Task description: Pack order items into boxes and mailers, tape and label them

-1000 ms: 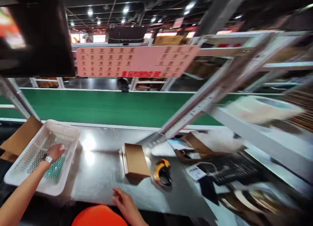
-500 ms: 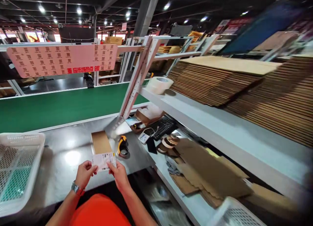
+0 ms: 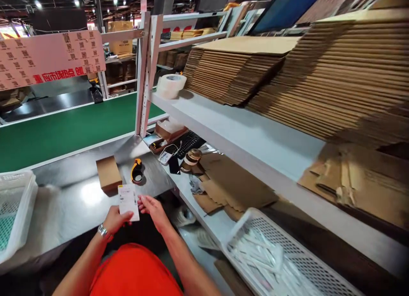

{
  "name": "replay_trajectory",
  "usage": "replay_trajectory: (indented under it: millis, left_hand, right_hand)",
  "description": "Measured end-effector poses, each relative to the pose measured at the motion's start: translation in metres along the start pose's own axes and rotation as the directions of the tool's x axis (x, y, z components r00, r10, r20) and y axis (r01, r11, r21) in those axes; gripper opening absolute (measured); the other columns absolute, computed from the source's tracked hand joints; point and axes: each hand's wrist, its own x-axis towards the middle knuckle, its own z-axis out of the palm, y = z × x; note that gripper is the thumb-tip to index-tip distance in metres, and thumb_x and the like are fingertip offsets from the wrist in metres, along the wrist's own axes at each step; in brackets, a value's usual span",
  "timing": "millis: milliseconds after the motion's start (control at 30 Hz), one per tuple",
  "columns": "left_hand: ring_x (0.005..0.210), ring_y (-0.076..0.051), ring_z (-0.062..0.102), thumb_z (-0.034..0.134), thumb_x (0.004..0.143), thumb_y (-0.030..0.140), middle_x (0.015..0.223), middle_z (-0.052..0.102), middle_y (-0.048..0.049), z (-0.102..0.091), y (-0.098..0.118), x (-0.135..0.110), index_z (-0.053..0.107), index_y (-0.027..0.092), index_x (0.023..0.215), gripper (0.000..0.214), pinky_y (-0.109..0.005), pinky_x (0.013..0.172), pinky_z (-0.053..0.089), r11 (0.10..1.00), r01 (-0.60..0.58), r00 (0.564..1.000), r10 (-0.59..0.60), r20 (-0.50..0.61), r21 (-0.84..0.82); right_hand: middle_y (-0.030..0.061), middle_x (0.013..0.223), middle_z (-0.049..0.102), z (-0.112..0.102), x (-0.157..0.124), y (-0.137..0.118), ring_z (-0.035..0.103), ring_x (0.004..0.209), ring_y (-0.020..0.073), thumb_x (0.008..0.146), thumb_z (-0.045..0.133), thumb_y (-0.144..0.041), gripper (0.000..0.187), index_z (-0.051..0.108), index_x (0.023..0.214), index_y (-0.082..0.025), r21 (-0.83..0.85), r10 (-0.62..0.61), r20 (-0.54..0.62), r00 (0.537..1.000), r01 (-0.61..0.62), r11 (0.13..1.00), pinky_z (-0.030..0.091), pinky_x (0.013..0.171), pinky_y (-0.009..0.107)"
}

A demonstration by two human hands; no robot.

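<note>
At left, the basket (image 3: 29, 198) stands on the table (image 3: 68, 219). The box (image 3: 108, 172) lies just beyond the left hand (image 3: 116, 219), which pinches the label (image 3: 128, 200) near its lower end, thumb on top. The label is by the table's near edge, its long axis pointing forward, towards the box and the dispenser (image 3: 136, 172). The right hand (image 3: 152, 208), fingers half curled, is beside the label's right edge; whether it touches, one cannot tell.
</note>
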Motion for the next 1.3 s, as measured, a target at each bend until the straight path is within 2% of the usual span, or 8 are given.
replay_trajectory:
  millis: [100,200,533,867,967,1100,1200,1300]
  left_hand:
    - [0.066,-0.022,0.071,0.095,0.059,0.072,0.083,0.082,-0.0127,0.024,-0.003,0.003,0.082,0.015,0.090,0.066,-0.032,0.060,0.051,0.981,-0.043,0.976,0.001,-0.216,-0.189]
    - [0.066,-0.022,0.071,0.100,0.054,0.068,0.086,0.083,-0.0153,0.039,-0.004,0.003,0.083,0.014,0.090,0.067,-0.033,0.059,0.054,0.964,-0.053,0.956,-0.027,-0.293,-0.259]
    - [0.067,-0.022,0.074,0.103,0.058,0.061,0.089,0.086,-0.0147,0.061,0.000,0.004,0.084,0.013,0.091,0.061,-0.033,0.060,0.061,0.964,-0.024,0.960,-0.051,-0.274,-0.264]
    - [0.071,-0.026,0.077,0.099,0.064,0.063,0.085,0.084,-0.0140,0.067,0.007,0.013,0.081,0.014,0.091,0.059,-0.035,0.064,0.060,0.979,0.033,0.973,-0.077,-0.218,-0.201]
    - [0.087,-0.030,0.080,0.097,0.067,0.058,0.105,0.085,-0.0184,0.069,0.004,0.014,0.079,0.014,0.105,0.060,-0.039,0.073,0.064,0.992,0.019,0.966,-0.050,-0.255,-0.123]
    - [0.137,-0.039,0.069,0.097,0.068,0.040,0.149,0.071,-0.0241,0.070,0.003,0.006,0.077,0.017,0.127,0.066,-0.050,0.113,0.059,0.973,-0.157,0.863,0.217,-0.456,0.167]
    - [0.132,-0.036,0.073,0.085,0.084,0.046,0.132,0.080,-0.0184,0.070,0.007,-0.002,0.085,0.022,0.109,0.035,-0.049,0.121,0.054,0.910,-0.284,0.899,0.362,-0.245,0.301]
    - [0.102,-0.031,0.080,0.074,0.094,0.052,0.103,0.087,-0.0126,0.071,0.012,-0.006,0.088,0.026,0.093,0.030,-0.044,0.103,0.061,0.909,-0.264,0.953,0.296,-0.055,0.321]
  right_hand:
    - [0.0111,0.095,0.085,-0.006,-0.024,0.007,0.078,0.089,0.0254,0.078,0.087,-0.082,0.066,0.088,0.100,-0.020,0.110,0.073,0.081,0.994,-0.082,0.990,0.058,0.075,0.035]
    - [0.0124,0.097,0.086,-0.009,-0.041,0.014,0.080,0.097,0.0288,0.078,0.089,-0.079,0.062,0.088,0.097,-0.020,0.154,0.090,0.063,0.994,-0.099,0.983,0.061,0.078,0.037]
    - [0.0111,0.092,0.086,-0.029,-0.048,0.014,0.081,0.090,0.0267,0.067,0.096,-0.080,0.066,0.087,0.091,-0.020,0.195,0.140,-0.026,0.990,-0.132,0.972,0.062,0.072,0.035]
    - [0.0109,0.087,0.086,-0.038,-0.042,0.017,0.078,0.083,0.0237,0.066,0.095,-0.083,0.068,0.088,0.088,-0.018,0.159,0.114,-0.075,0.991,-0.101,0.982,0.060,0.069,0.032]
    - [0.0099,0.084,0.085,-0.039,-0.040,0.024,0.076,0.078,0.0215,0.062,0.097,-0.081,0.068,0.089,0.086,-0.018,0.187,0.128,-0.099,0.987,-0.108,0.976,0.058,0.067,0.031]
    - [0.0101,0.084,0.085,-0.038,-0.040,0.031,0.076,0.075,0.0222,0.063,0.096,-0.079,0.065,0.090,0.086,-0.018,0.196,0.128,-0.146,0.981,-0.098,0.976,0.058,0.066,0.032]
    - [0.0098,0.081,0.084,-0.037,-0.040,0.033,0.076,0.074,0.0248,0.067,0.094,-0.079,0.061,0.090,0.085,-0.020,0.140,0.103,-0.147,0.984,-0.083,0.987,0.059,0.067,0.036]
    - [0.0083,0.075,0.082,-0.035,-0.041,0.033,0.074,0.071,0.0251,0.072,0.091,-0.077,0.056,0.089,0.082,-0.021,0.063,0.062,-0.112,0.992,-0.055,0.996,0.058,0.067,0.037]
